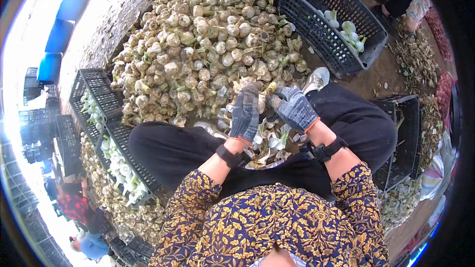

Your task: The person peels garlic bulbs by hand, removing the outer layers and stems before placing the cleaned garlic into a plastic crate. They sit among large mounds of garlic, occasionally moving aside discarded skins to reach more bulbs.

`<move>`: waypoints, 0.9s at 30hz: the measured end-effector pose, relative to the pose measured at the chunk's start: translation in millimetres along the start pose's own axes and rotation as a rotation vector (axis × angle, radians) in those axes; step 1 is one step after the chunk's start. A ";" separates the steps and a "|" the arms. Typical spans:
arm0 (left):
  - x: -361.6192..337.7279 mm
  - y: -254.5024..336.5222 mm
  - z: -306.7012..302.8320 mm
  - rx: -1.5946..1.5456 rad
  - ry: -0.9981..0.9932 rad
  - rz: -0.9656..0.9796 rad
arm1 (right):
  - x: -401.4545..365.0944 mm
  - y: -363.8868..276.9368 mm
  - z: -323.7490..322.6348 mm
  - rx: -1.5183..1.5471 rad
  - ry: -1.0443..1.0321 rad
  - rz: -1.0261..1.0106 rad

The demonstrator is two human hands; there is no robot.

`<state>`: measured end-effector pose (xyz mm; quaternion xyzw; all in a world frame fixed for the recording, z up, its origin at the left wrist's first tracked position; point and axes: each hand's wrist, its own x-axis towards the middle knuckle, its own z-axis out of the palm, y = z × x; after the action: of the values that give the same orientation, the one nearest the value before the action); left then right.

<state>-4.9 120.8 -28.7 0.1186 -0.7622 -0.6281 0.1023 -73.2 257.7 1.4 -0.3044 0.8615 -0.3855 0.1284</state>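
Note:
My left hand (245,113), in a grey knit glove with an orange cuff, is closed around a garlic bulb (261,101), only partly visible beside the fingers. My right hand (295,110), gloved the same way, is close on the right, thumb and fingers closed toward the bulb's stem side. Whether it grips the bulb or a small tool is hidden. In front of both hands rises a big heap of unpeeled, soil-stained garlic (198,44). Loose white and tan peelings (277,141) lie below the hands, between my legs.
A black crate (324,37) with a few cleaned white bulbs stands at upper right. On the left, two black crates (133,155) hold white garlic. Another black crate (403,138) is beside my right knee. Red net sacks (444,94) line the far right. Other people (74,202) are nearby.

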 end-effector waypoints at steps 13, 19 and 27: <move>9.2 47.4 -2.7 -0.072 -0.059 -0.317 | -0.2 -5.3 0.4 0.013 0.076 0.158; -5.7 13.4 2.8 -0.144 0.008 -0.155 | -3.1 1.3 9.0 0.043 0.246 -0.023; 1.7 25.4 -2.8 -0.257 -0.105 -0.309 | -2.5 1.1 8.0 0.096 0.200 0.135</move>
<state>-7.1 122.3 -3.3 0.1872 -0.6528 -0.7337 -0.0210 -68.1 255.1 -4.8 -0.1995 0.8691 -0.4452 0.0819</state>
